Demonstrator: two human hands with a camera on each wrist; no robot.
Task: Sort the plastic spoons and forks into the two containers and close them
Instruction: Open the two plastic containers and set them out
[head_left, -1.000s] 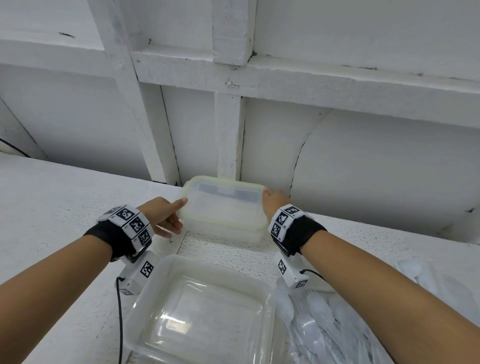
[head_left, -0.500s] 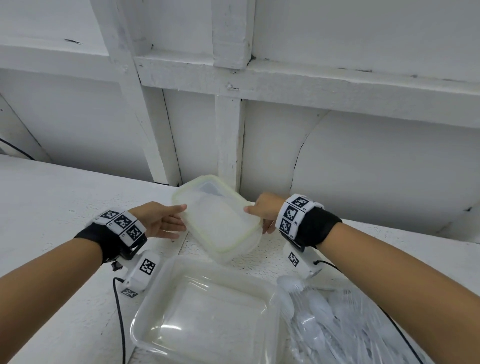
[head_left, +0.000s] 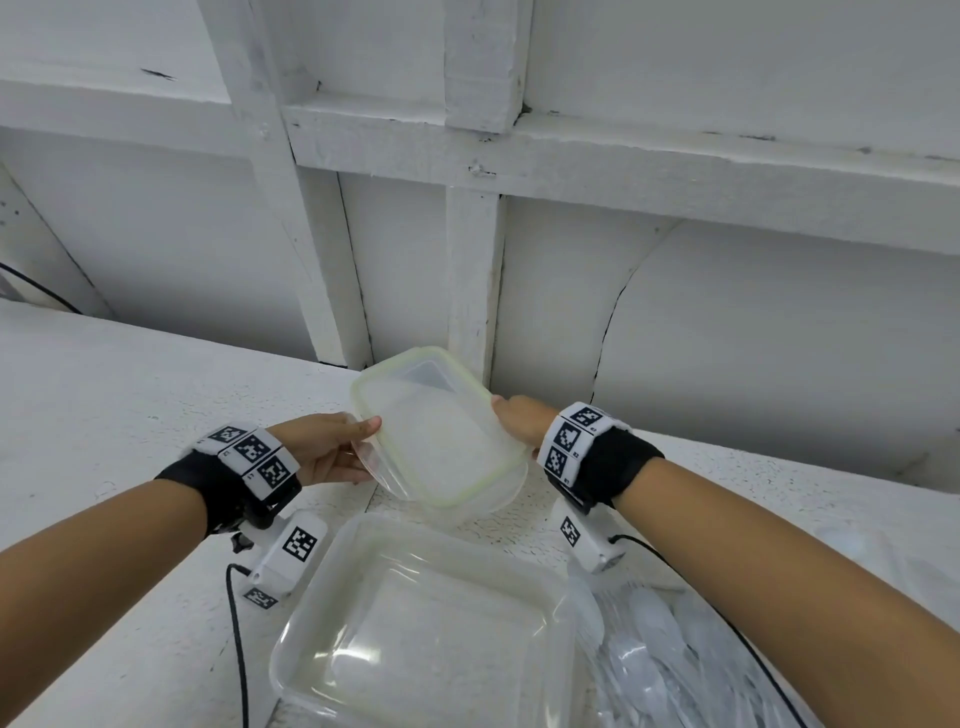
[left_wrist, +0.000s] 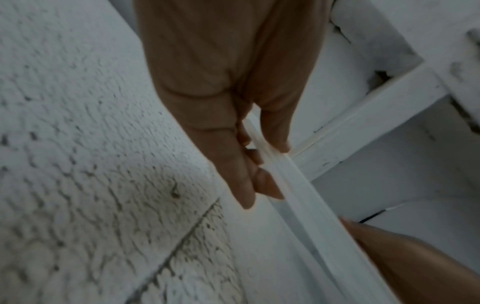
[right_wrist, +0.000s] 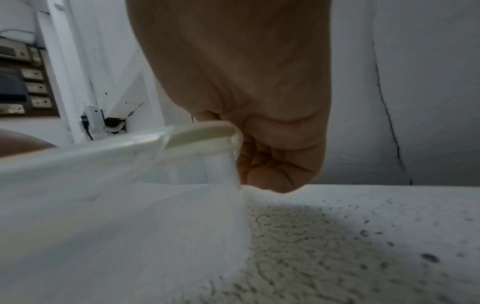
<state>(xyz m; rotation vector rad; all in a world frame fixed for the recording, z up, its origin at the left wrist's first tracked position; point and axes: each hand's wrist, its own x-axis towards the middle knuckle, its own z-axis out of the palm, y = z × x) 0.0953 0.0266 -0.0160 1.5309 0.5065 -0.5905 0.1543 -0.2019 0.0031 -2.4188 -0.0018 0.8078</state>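
Both hands are on the lidded container (head_left: 441, 431), left hand (head_left: 324, 452) fingers pinching its near-left rim and right hand (head_left: 519, 423) curled round the right edge, tilted just above the bench (head_left: 104, 395) behind the open container (head_left: 415, 623).

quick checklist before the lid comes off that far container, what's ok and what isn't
1. Left hand grips the lidded container at its rim: ok.
2. Right hand holds the opposite end: ok.
3. Green-edged lid seated all round: cannot tell; the container is tilted.
4. Open container nearer the person is ready to receive cutlery: ok, it has no lid on.
5. Bag of plastic cutlery within reach, beside the open container: ok.
6. Spoons and forks sorted: not ok, none visible in either container.
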